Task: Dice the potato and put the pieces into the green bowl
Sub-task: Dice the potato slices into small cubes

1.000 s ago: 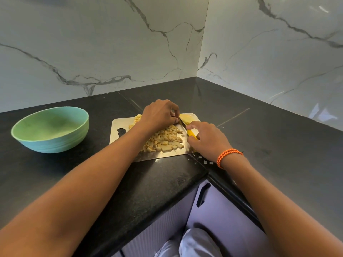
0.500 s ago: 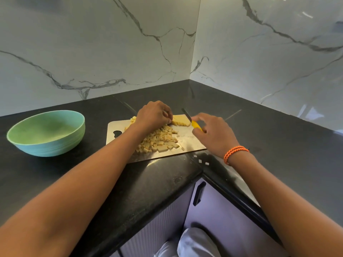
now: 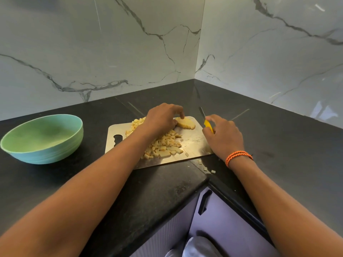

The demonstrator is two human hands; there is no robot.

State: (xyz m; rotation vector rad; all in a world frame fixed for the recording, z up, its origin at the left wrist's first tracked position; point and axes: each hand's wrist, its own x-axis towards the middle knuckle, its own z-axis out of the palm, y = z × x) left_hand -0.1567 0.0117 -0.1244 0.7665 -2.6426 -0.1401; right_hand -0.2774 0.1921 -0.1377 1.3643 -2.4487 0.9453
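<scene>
Head view: left hand (image 3: 160, 118) rests curled fingers on the last uncut potato slab (image 3: 185, 123) at the far edge of the cutting board (image 3: 194, 143). Right hand (image 3: 223, 137) grips a yellow-handled knife (image 3: 206, 120), blade raised clear. Diced pieces (image 3: 163, 145) heaped mid-board; green bowl (image 3: 41, 139) holds none, well apart on the tabletop (image 3: 55, 182). Slab likely firm, wet, slippery: pin it flat from above, fingertips tucked.
</scene>
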